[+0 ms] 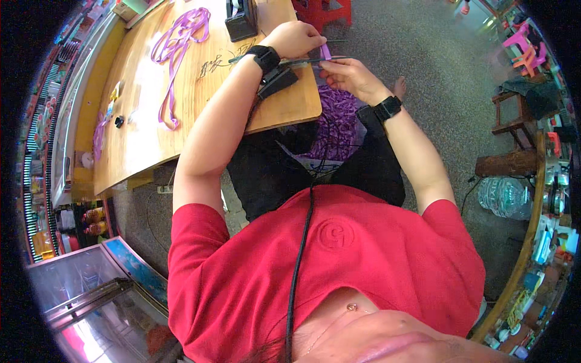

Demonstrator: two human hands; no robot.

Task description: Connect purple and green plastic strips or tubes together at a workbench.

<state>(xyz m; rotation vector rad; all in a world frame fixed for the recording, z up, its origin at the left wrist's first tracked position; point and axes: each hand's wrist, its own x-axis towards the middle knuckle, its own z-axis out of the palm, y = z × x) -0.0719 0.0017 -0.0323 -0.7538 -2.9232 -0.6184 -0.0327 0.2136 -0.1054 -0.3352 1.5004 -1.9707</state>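
Observation:
A short strip of purple ribbon (pixel 325 52) spans the gap between my two hands, just past the right edge of the wooden table (pixel 224 103). My left hand (pixel 296 39) pinches its upper end between closed fingers. At the lower end, the fingertips of my right hand (pixel 351 78) are closed on the ribbon. A thin dark rod (pixel 302 61) crosses by the right fingertips; whether they grip it too I cannot tell. Under my left wrist, a black device (pixel 278 83) sits at the table edge. Below the hands lies a heap of purple ribbon pieces (pixel 336 115).
A long purple ribbon (pixel 172 57) lies loosely coiled on the table, with a black tape dispenser (pixel 241 21) beside it. A red stool (pixel 327 11) stands beyond the table. To the right are a wooden stool (pixel 511 115) and a large clear bottle (pixel 503 196). A black cable (pixel 302 242) hangs down my front.

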